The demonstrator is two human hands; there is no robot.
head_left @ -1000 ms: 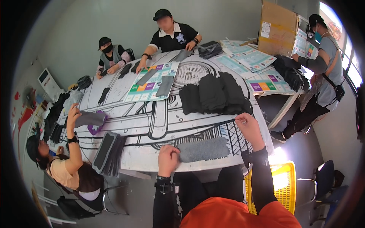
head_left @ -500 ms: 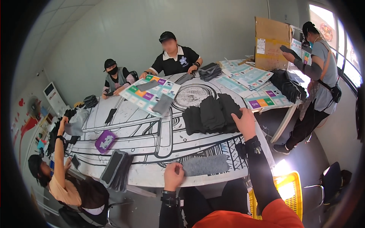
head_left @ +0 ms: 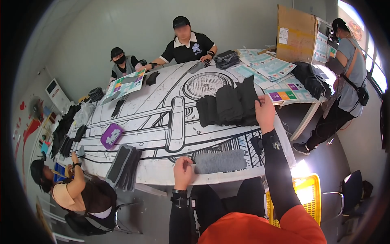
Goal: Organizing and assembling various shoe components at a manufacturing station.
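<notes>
A fuzzy grey cloth pad (head_left: 220, 162) lies flat near the front edge of the table. At its left end is my left hand (head_left: 183, 171), its thumb and fingers curled together; anything between them is too small to make out. My right hand (head_left: 265, 113) reaches farther out and pinches the right edge of a black cloth pad (head_left: 247, 96) on the rightmost of several black piles. That pad's far corner sticks up. Beside it stand the other black piles (head_left: 228, 106). Left of my left hand, a stack of grey-edged dark pads (head_left: 124, 166) overhangs the table's front edge.
A large table (head_left: 154, 173) with black line drawings fills the middle. On it sit a purple container (head_left: 111, 136) and more dark pads (head_left: 226, 59). A yellow basket (head_left: 307, 199) stands at my right. Co-workers are around the table, and a cardboard box (head_left: 295, 36) is at back right.
My right hand has drawn a black pad's edge up off its pile. Across the table, a co-worker's printed sheet has moved left. The co-worker at left has lowered an arm.
</notes>
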